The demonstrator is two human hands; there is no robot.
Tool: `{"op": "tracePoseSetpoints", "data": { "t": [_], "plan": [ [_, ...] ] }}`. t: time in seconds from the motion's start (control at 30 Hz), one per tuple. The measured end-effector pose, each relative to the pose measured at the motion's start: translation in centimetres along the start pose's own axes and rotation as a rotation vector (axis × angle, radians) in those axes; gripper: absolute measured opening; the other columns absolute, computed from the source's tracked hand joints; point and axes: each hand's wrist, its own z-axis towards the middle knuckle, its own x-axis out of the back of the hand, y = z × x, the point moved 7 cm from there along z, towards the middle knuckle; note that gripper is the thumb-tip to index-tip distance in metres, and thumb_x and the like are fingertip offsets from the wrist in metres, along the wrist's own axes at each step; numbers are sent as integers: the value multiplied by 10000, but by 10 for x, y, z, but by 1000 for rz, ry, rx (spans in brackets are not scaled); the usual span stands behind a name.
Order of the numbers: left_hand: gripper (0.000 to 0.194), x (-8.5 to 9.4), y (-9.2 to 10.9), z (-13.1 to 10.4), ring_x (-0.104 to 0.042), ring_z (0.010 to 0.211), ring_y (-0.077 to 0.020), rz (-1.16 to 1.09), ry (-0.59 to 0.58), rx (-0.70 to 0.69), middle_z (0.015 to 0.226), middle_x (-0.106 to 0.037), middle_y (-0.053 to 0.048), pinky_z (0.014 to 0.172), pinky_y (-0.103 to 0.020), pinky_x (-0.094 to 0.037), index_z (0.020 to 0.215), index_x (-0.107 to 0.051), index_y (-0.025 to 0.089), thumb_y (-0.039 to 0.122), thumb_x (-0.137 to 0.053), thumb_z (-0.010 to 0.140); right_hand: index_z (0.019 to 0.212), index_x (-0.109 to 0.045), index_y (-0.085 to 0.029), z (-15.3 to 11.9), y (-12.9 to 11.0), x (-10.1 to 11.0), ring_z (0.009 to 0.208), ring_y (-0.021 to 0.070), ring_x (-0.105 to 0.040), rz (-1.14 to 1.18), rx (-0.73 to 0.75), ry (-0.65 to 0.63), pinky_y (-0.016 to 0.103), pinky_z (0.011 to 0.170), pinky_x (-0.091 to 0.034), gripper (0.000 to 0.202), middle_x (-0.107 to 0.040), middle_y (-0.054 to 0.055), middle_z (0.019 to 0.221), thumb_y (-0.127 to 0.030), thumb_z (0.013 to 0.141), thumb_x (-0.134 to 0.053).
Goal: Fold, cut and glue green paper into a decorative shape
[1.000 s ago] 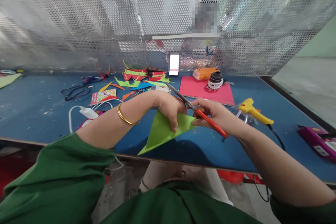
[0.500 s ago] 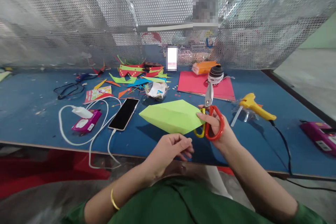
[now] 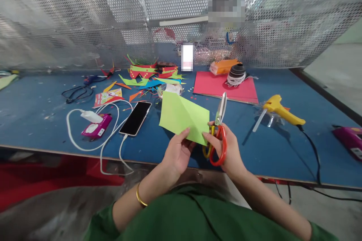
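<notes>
A light green sheet of paper (image 3: 182, 116), with creases across it, is held above the front of the table. My left hand (image 3: 178, 154) pinches its lower edge, thumb on top and fingers beneath. At its right corner, my right hand (image 3: 227, 148) grips the paper between thumb and fingers. That same hand also carries a pair of scissors (image 3: 222, 147) with red and yellow handles; the blades point up and away from me and look closed together. Part of the yellow handle is hidden behind the paper and fingers.
Left of the paper lie a phone (image 3: 135, 118) on a white cable and a purple box (image 3: 97, 126). Cut paper masks (image 3: 143, 72) and scraps sit behind. Red paper (image 3: 209, 86) bears a black-and-white cord spool (image 3: 236, 75). A yellow glue gun (image 3: 284, 110) lies right.
The green paper has turned and now shows a broader, squarer face. My left hand, earlier below it and apart, has taken hold of its lower edge. The scissors have shifted slightly left and down.
</notes>
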Motion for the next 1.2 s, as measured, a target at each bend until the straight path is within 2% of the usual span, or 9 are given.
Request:
{"op": "tracePoseSetpoints", "data": {
  "t": [0.1, 0.3, 0.43, 0.57, 0.67, 0.8, 0.93, 1.03, 1.2],
  "plan": [
    [71, -1, -6, -2, -706, 977, -179, 51, -39, 39, 1025, -769, -27, 858, -248, -563, 870, -714, 194, 164, -718, 806, 1013, -560, -242, -3, 3, -5, 587, 121, -483, 19, -11, -12, 279, 573, -437, 480, -558, -70, 711, -393, 660, -847],
    [32, 1, -8, -3, -648, 692, -111, 121, -41, 110, 829, -746, -16, 668, -200, -528, 788, -724, 168, 146, -716, 810, 1023, -569, -237, -1, 1, -6, 579, 126, -499, -8, -3, -54, 279, 561, -427, 474, -558, -71, 690, -408, 673, -839],
    [57, -1, -11, -2, -646, 671, -98, 121, -104, 146, 796, -738, -21, 658, -201, -541, 847, -748, 130, 110, -727, 797, 1019, -587, -226, 5, -7, -1, 569, 120, -501, -90, 42, -54, 269, 553, -421, 479, -546, -75, 665, -437, 672, -842],
    [16, -1, -12, 0, -648, 642, -106, 139, -67, 149, 719, -718, -24, 622, -209, -536, 788, -743, 120, 117, -754, 776, 1077, -594, -216, 5, -16, 8, 545, 125, -542, -102, 22, -93, 269, 533, -443, 526, -597, -49, 684, -520, 704, -806],
    [61, -2, -11, 1, -644, 620, -105, 142, -30, 145, 673, -699, -21, 606, -207, -531, 725, -723, 119, 120, -776, 755, 1123, -615, -214, -8, -27, 28, 542, 114, -539, -174, 26, -131, 261, 533, -455, 517, -639, -15, 741, -552, 761, -760],
    [67, -4, -12, 2, -661, 638, -111, 136, -23, 133, 707, -713, -34, 606, -210, -548, 756, -723, 90, 68, -777, 723, 1213, -594, -242, -41, -30, 61, 647, 128, -552, -351, -25, -301, 247, 586, -469, 480, -647, 12, 826, -531, 844, -695],
    [84, -6, -15, 3, -662, 631, -104, 87, -2, 116, 715, -719, -40, 613, -205, -563, 759, -722, 74, 35, -772, 704, 1188, -581, -249, -75, -13, 86, 690, 143, -521, -465, -211, -473, 242, 554, -422, 409, -608, 19, 861, -535, 899, -618],
    [63, -10, -18, 4, -672, 640, -106, 52, -1, 100, 705, -716, -36, 633, -205, -573, 748, -733, 74, 51, -776, 709, 1063, -587, -240, -88, -1, 92, 676, 133, -465, -517, -282, -545, 240, 556, -373, 330, -562, 3, 817, -537, 919, -583],
    [56, -16, -22, 5, -676, 663, -116, 61, -13, 76, 705, -713, -37, 653, -212, -574, 729, -744, 84, 90, -795, 708, 1145, -546, -236, -88, 7, 84, 631, 113, -409, -473, -288, -576, 234, 541, -338, 375, -532, -12, 807, -544, 932, -561]
  ]
}}
